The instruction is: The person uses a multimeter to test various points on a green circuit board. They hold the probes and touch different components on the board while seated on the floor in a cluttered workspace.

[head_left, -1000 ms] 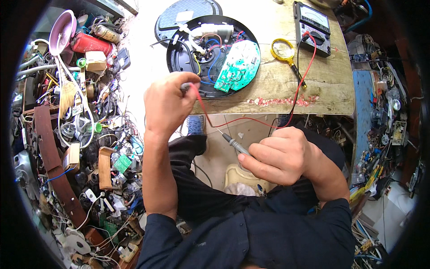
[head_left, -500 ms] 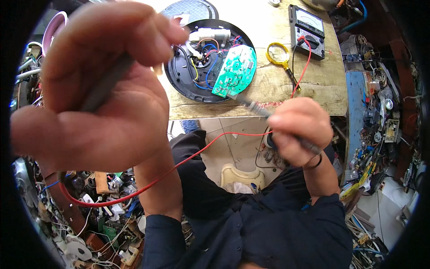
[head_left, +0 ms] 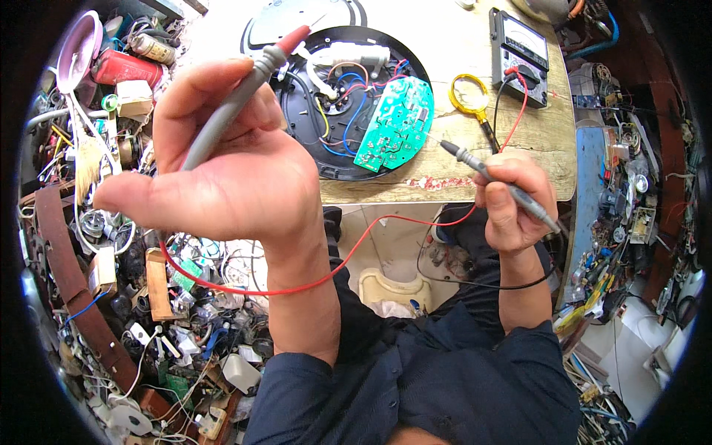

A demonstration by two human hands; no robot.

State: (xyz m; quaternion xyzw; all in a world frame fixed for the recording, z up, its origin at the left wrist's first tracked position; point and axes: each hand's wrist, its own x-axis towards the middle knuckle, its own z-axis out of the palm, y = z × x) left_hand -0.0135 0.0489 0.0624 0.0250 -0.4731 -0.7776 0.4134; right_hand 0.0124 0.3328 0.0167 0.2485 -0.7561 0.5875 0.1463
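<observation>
1. Our left hand holds the red probe, grey with a red nose, in curled fingers across the palm. The thumb stands off to the left, so the grip looks loose; the nose points far and right, away from us.

2. Our right hand pinches the black probe, grey with a black nose, much like a pen, presumably because that grip steers the tip finely. The tip points far and left, at the right edge of the green board; we cannot tell whether they touch.

3. The board lies in the right part of the round black housing, at the table's near edge. There its solder side faces up, within our reach, and coloured wires run beside it on the left.

4. The meter sits at the far right, its dial exposed, probably so we can read it while leaving room near the housing.

5. The red lead sags across our left forearm, and the black lead loops below our right hand; that slack likely lets both hands move freely.

6. The magnifier lies between housing and meter, handle toward us, seemingly for easy picking up.
</observation>
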